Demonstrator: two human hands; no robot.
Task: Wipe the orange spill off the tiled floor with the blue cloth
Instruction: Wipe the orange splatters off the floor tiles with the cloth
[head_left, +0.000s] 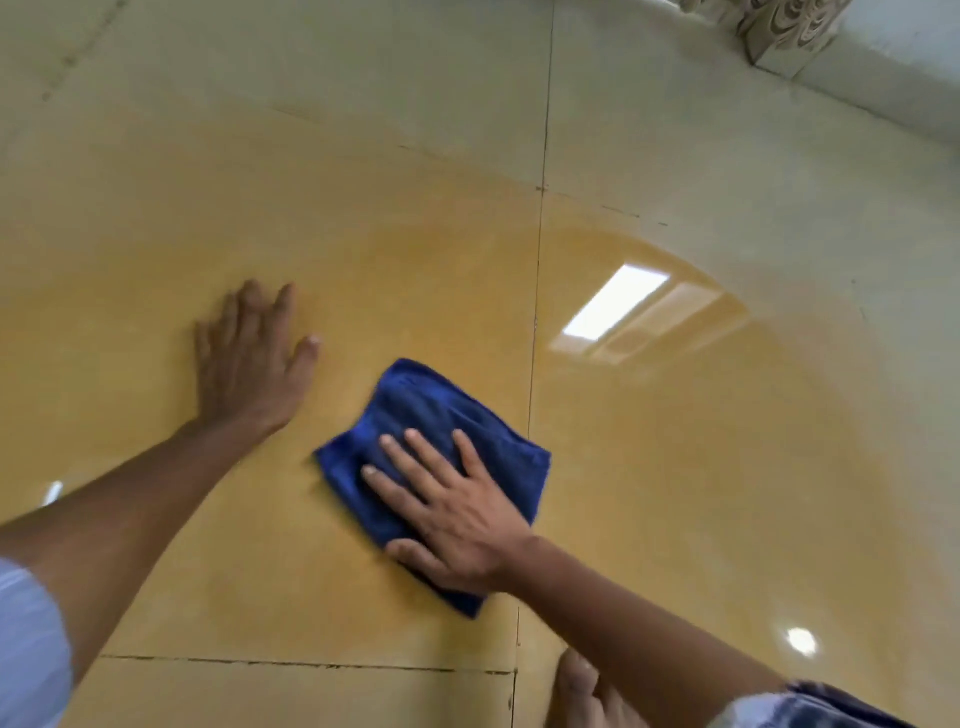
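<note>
Open floor (363, 182) beyond left hand (249, 364).

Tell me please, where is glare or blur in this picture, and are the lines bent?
Head view: a bright rectangular glare patch sits on the wet tiled floor right of the blue cloth; the left hand looks motion-blurred; the wide lens bows the grout lines.
</note>
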